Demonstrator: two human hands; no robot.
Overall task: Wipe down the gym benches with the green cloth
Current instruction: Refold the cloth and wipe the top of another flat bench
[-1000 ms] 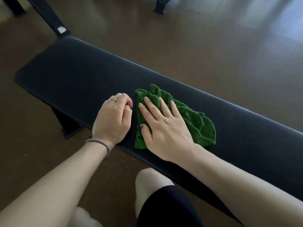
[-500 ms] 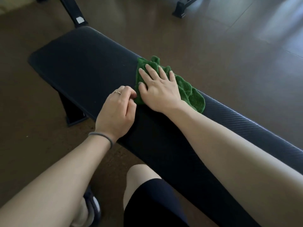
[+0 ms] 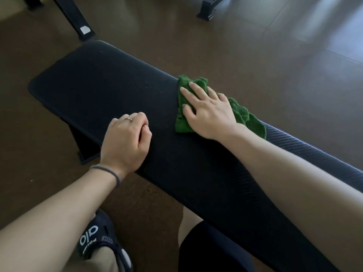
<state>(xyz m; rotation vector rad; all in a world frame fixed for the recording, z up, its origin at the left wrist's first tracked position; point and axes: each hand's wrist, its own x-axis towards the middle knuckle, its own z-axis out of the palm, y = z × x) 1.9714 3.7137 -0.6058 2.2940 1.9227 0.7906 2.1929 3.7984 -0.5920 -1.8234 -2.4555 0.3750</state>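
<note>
A long black padded gym bench [image 3: 94, 83] runs from upper left to lower right across the head view. The crumpled green cloth [image 3: 245, 116] lies on its far edge, near the middle. My right hand [image 3: 206, 110] presses flat on the cloth with straight, spread fingers. To the left, my left hand [image 3: 125, 140] rests on the bench's near edge with its fingers curled under, holding nothing. A few small specks show on the pad between the hands and further left.
Brown floor surrounds the bench. A black frame leg [image 3: 82, 26] stands beyond the bench's left end and another black foot [image 3: 206, 10] at top centre. The bench's own leg [image 3: 84, 146] is under its near side. My knee [image 3: 206, 242] and sandalled foot [image 3: 102, 246] are below.
My right hand has slid the green cloth from the near middle of the pad to its far edge, then a little away from my left hand. The left hand has stayed on the bench.
</note>
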